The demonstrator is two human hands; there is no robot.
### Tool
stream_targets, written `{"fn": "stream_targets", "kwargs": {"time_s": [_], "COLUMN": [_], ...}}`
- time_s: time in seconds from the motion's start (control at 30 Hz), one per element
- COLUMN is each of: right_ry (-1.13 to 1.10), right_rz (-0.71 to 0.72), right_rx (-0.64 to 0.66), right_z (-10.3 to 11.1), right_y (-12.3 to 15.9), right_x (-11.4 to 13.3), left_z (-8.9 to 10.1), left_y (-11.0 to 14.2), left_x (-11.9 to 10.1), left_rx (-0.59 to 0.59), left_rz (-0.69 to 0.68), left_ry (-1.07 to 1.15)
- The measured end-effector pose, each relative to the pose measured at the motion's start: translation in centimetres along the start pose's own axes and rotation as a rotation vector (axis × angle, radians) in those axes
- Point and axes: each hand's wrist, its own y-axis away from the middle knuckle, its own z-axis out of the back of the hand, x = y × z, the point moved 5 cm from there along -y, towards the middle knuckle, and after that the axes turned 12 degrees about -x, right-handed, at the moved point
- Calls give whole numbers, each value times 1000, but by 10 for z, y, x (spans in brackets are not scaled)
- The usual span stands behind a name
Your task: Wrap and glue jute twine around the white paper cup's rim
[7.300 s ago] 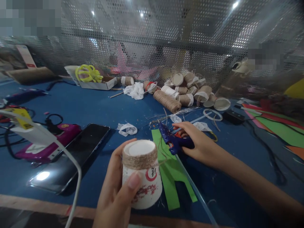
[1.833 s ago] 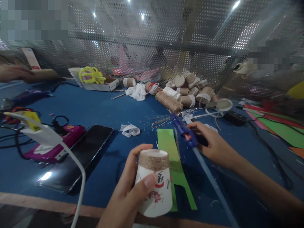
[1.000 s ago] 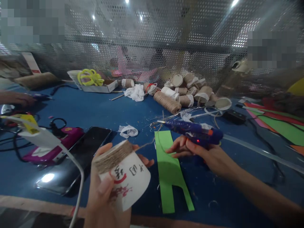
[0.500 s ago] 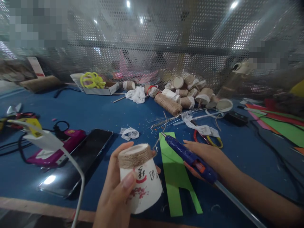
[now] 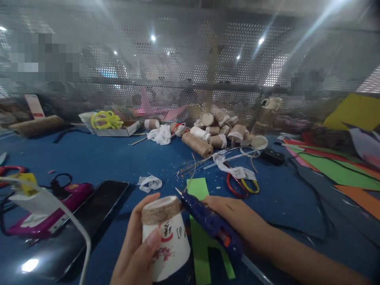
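Note:
My left hand is wrapped round a white paper cup with twine wound in a band near its upper end. Dark characters and red marks show on the cup's side. My right hand grips a dark blue hot glue gun, a clear glue stick trailing from its back. The gun's metal tip is just above and right of the twine band; whether they touch I cannot tell. A loose end of twine rises behind the tip. Beneath the gun lies a cut green paper, partly covered.
A black phone and a magenta power strip with a white cable lie left. Behind are a twine spool, several twine-wrapped cups and yellow pipe cleaners. Scissors and coloured paper lie right.
The glue gun has moved left, its tip now closer to the cup's twine band. The camera view has tilted up and turned slightly right. Both hands keep their hold.

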Motion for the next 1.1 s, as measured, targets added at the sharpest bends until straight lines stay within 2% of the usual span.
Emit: {"fn": "stream_targets", "kwargs": {"time_s": [0.1,0.23,0.37,0.47,0.57,0.67,0.77,0.97,1.1], "right_ry": [55,181,346,380,262,103,-56,-474,-499], "right_rz": [-17,-62,-61,-73,-109,-179,-269,-552,-640], "right_rx": [34,-101,-223,-255,-277,-354,-429,-330,-321], "right_z": [-2,8,16,19,22,28,35,28,28], "right_y": [4,9,11,12,12,10,9,10,13], "right_x": [-7,-17,-21,-24,-24,-19,-13,-15,-18], "left_z": [6,16,14,7,2,0,-3,-20,-24], "left_y": [-4,-10,-9,-5,-3,-2,4,20,22], "left_x": [0,-2,-4,-8,-9,-6,-1,1,2], "left_rx": [-34,-69,-11,25,37,50,71,65,43], "left_rz": [-16,-73,-80,-64,-54,-43,-57,-194,-186], "left_ry": [-6,0,-29,-6,5,-9,-108,-255,-279]}}
